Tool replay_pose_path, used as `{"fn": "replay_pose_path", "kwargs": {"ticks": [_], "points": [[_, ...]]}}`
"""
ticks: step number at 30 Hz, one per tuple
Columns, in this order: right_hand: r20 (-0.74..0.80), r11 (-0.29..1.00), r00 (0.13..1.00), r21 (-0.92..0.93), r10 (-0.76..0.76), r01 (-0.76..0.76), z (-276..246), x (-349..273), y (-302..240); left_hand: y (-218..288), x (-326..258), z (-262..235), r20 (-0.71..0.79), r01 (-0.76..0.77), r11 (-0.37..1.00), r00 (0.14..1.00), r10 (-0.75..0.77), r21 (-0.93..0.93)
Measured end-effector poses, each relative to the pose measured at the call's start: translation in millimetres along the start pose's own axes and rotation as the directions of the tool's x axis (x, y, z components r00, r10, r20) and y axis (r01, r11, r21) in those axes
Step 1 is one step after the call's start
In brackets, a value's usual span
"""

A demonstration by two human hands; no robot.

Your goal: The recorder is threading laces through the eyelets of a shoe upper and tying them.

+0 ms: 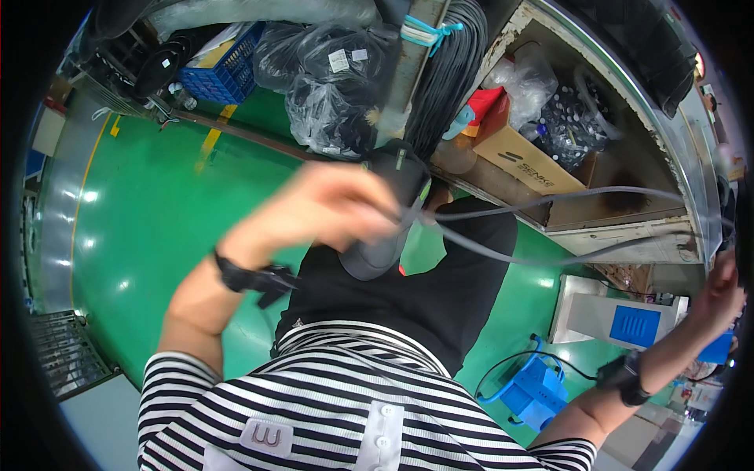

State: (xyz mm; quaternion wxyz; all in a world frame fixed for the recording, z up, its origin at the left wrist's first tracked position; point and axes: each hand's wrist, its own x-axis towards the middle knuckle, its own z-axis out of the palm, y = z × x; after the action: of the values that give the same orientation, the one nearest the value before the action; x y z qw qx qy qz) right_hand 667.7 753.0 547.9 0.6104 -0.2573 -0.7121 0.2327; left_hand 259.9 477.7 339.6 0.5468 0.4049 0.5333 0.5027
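Note:
A grey cable [503, 256] stretches in two strands from the middle of the view to the far right. At its left end, my left hand [334, 206] is closed around the strands above my lap, smeared by motion. My right hand [721, 294] is at the far right rim with its fingers curled near the other end of the cable. What lies in those fingers is lost in the dark edge. Below my left hand shows a dark grey shoe-like shape [369, 259]. Each wrist wears a black band.
Ahead hangs a bundle of dark cables [452, 78] with a light-blue tie [428, 33]. A metal shelf holds a cardboard box [522, 153] of small dark parts. Black plastic bags [330, 86] and a blue crate [224, 74] stand ahead left. A blue stool-like object [536, 392] is at right.

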Motion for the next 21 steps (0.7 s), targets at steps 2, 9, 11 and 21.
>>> {"fn": "replay_pose_path", "kwargs": {"ticks": [2, 9, 11, 21], "points": [[-0.171, 0.965, 0.96, -0.104, 0.221, -0.241, 20, -48, 56, -22, -36, -81, -0.459, -0.202, 0.882, 0.888, -0.018, -0.425], [0.557, 0.403, 0.44, 0.196, 0.704, -0.894, 259, -274, 147, -150, -299, -269, -0.787, -0.556, 0.57, 0.306, -0.536, -0.605], [0.515, 0.311, 0.446, 0.33, 0.732, -0.891, 282, -306, 147, -173, -359, -280, -0.862, -0.624, 0.608, 0.248, -0.442, -0.491], [0.634, 0.39, 0.176, -0.214, 0.753, -0.896, 260, -331, 110, -212, -111, -140, -0.798, 0.563, 0.617, 0.572, 0.189, 0.55]]}}
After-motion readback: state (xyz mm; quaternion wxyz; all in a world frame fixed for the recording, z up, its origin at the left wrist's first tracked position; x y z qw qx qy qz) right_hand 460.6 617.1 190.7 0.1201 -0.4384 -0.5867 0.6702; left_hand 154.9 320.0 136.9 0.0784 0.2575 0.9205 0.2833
